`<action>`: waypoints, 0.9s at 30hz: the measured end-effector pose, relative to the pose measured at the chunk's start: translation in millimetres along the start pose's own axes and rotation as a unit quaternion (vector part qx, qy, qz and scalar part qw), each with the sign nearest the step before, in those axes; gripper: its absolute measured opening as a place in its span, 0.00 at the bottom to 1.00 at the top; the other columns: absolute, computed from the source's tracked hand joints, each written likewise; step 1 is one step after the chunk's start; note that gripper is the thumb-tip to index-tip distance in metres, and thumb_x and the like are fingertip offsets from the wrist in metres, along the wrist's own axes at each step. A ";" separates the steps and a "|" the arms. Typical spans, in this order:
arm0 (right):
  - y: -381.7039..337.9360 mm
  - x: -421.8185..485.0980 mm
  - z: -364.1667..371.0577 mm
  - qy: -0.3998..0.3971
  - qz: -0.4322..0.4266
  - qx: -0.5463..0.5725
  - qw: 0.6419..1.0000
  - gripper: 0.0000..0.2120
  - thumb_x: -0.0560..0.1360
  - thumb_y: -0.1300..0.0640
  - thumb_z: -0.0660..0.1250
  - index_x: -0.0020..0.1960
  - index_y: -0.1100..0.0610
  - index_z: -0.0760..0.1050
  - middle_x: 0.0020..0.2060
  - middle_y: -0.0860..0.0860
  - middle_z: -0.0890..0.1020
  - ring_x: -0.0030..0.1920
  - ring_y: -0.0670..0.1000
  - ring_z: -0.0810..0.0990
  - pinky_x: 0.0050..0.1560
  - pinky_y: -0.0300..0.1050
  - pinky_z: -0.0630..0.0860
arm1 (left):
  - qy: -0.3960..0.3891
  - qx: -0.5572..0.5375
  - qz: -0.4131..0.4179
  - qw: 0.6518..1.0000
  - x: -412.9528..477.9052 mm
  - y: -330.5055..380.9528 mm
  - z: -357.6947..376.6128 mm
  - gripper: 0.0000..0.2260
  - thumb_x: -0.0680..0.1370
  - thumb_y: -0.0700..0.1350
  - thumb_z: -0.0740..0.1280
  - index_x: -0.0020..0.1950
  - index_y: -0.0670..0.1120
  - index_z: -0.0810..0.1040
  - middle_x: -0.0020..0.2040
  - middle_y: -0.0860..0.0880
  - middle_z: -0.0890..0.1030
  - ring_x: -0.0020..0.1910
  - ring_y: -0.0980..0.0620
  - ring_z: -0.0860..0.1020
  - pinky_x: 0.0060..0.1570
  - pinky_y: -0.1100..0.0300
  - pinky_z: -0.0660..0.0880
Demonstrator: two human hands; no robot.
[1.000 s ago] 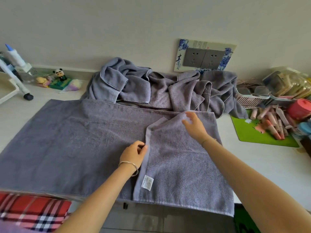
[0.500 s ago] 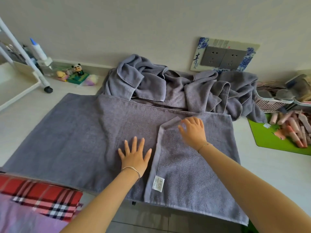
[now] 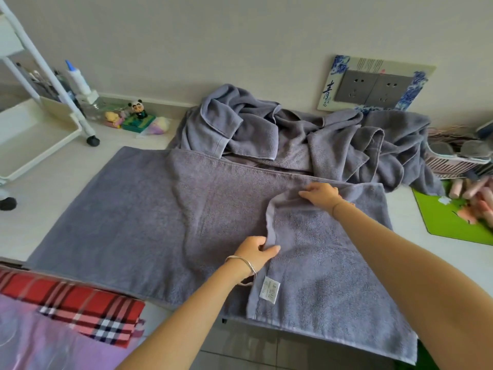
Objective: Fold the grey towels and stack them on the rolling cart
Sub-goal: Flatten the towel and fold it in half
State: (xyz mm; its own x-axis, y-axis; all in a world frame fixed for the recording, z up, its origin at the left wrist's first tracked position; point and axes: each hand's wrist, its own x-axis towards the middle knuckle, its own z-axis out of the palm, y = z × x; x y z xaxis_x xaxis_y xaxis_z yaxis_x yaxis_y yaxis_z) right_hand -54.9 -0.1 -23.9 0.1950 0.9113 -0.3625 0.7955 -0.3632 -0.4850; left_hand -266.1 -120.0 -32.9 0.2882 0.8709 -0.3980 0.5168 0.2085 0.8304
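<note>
Grey towel (image 3: 133, 209) lies spread on the table (image 3: 66, 166), its right portion folded over. The left hand (image 3: 257, 249) pinches the flap's hem (image 3: 270, 222) midway, and the right hand (image 3: 321, 194) grips the same flap at its far corner. To fold well, both hands should draw the hem taut and straight, far corners matched, before pressing flat. The rolling cart (image 3: 45, 153) stands well apart at left.
</note>
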 end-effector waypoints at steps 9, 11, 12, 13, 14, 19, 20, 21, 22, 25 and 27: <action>-99.2 -39.0 -65.6 0.191 -0.220 0.212 0.933 0.05 0.78 0.56 0.63 0.50 0.57 0.74 0.38 0.50 0.75 0.40 0.49 0.71 0.43 0.40 0.68 | -0.055 -0.163 0.119 0.978 -37.8 73.4 -60.4 0.14 0.82 0.45 0.57 0.68 0.48 0.69 0.61 0.54 0.76 0.61 0.60 0.73 0.57 0.72 0.70; -133.2 -43.7 -72.0 0.218 -0.244 0.230 0.917 0.06 0.78 0.56 0.63 0.51 0.58 0.74 0.38 0.49 0.75 0.38 0.46 0.71 0.38 0.34 0.67 | -0.043 -0.169 0.141 0.975 -49.1 87.0 -89.3 0.14 0.82 0.44 0.56 0.67 0.49 0.69 0.61 0.54 0.75 0.61 0.60 0.73 0.59 0.70 0.69; -149.9 -45.7 -73.2 0.224 -0.253 0.246 0.909 0.04 0.78 0.56 0.63 0.50 0.56 0.74 0.36 0.47 0.74 0.35 0.44 0.69 0.35 0.32 0.65 | -0.035 -0.171 0.151 0.973 -54.7 90.6 -104.5 0.13 0.82 0.44 0.56 0.66 0.48 0.69 0.61 0.53 0.76 0.59 0.61 0.73 0.58 0.70 0.69; -166.2 -47.4 -73.6 0.229 -0.263 0.263 0.900 0.02 0.78 0.57 0.64 0.48 0.55 0.73 0.35 0.46 0.73 0.34 0.43 0.68 0.34 0.32 0.64 | -0.030 -0.181 0.157 0.970 -61.4 93.9 -119.6 0.13 0.82 0.43 0.56 0.66 0.47 0.70 0.60 0.52 0.76 0.57 0.62 0.74 0.56 0.72 0.70; -187.2 -49.2 -71.1 0.234 -0.271 0.277 0.892 0.01 0.78 0.57 0.64 0.47 0.54 0.72 0.33 0.46 0.72 0.33 0.43 0.67 0.34 0.33 0.63 | -0.023 -0.186 0.164 0.969 -68.4 94.1 -140.0 0.12 0.82 0.42 0.56 0.65 0.46 0.70 0.58 0.52 0.76 0.54 0.64 0.74 0.53 0.75 0.70; -280.2 -53.2 -38.5 0.233 -0.299 0.301 0.875 0.03 0.78 0.57 0.64 0.45 0.52 0.71 0.31 0.47 0.70 0.36 0.49 0.67 0.36 0.40 0.64 | 0.001 -0.188 0.160 0.969 -100.1 73.0 -234.4 0.10 0.82 0.44 0.57 0.60 0.48 0.74 0.55 0.52 0.79 0.53 0.63 0.76 0.54 0.72 0.71; -302.9 -53.1 -27.4 0.229 -0.303 0.305 0.873 0.02 0.78 0.57 0.64 0.46 0.53 0.71 0.31 0.48 0.71 0.36 0.49 0.68 0.37 0.41 0.65 | 0.005 -0.187 0.161 0.969 -105.8 63.9 -255.5 0.09 0.82 0.44 0.57 0.59 0.50 0.74 0.57 0.51 0.79 0.55 0.60 0.76 0.57 0.69 0.71; -314.8 -52.4 -21.0 0.226 -0.303 0.306 0.874 0.02 0.78 0.56 0.63 0.46 0.53 0.72 0.32 0.49 0.71 0.36 0.49 0.68 0.37 0.43 0.65 | 0.007 -0.192 0.159 0.968 -108.5 58.6 -266.3 0.09 0.82 0.43 0.57 0.59 0.50 0.74 0.57 0.51 0.78 0.57 0.59 0.76 0.57 0.68 0.71; -331.4 -51.5 -11.9 0.225 -0.305 0.305 0.873 0.02 0.78 0.56 0.63 0.46 0.52 0.72 0.33 0.50 0.72 0.36 0.49 0.68 0.38 0.43 0.65 | 0.013 -0.202 0.155 0.967 -111.7 51.0 -281.4 0.10 0.82 0.43 0.57 0.60 0.50 0.73 0.56 0.52 0.78 0.57 0.58 0.76 0.56 0.69 0.71; -385.5 -46.9 23.5 0.213 -0.308 0.303 0.876 0.02 0.78 0.54 0.64 0.47 0.52 0.73 0.32 0.48 0.73 0.35 0.48 0.69 0.38 0.42 0.67 | 0.035 -0.208 0.137 0.968 -118.1 16.8 -331.2 0.11 0.81 0.42 0.57 0.62 0.47 0.73 0.52 0.54 0.80 0.57 0.58 0.77 0.52 0.73 0.73; -415.7 -42.2 50.2 0.199 -0.301 0.284 0.888 0.04 0.78 0.54 0.64 0.49 0.54 0.75 0.32 0.47 0.73 0.35 0.47 0.69 0.37 0.40 0.66 | 0.055 -0.216 0.122 0.967 -116.1 -10.1 -359.6 0.12 0.81 0.41 0.57 0.62 0.46 0.73 0.54 0.51 0.80 0.57 0.55 0.77 0.53 0.72 0.72</action>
State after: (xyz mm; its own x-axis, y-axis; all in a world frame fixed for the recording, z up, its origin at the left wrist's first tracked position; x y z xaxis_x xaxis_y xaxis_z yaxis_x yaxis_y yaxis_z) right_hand -422.6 102.8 153.0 0.1100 0.9286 0.3545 0.4279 0.2777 -0.8601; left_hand -594.7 -63.3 145.1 0.2589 0.9548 -0.1462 0.0523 0.1373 0.9891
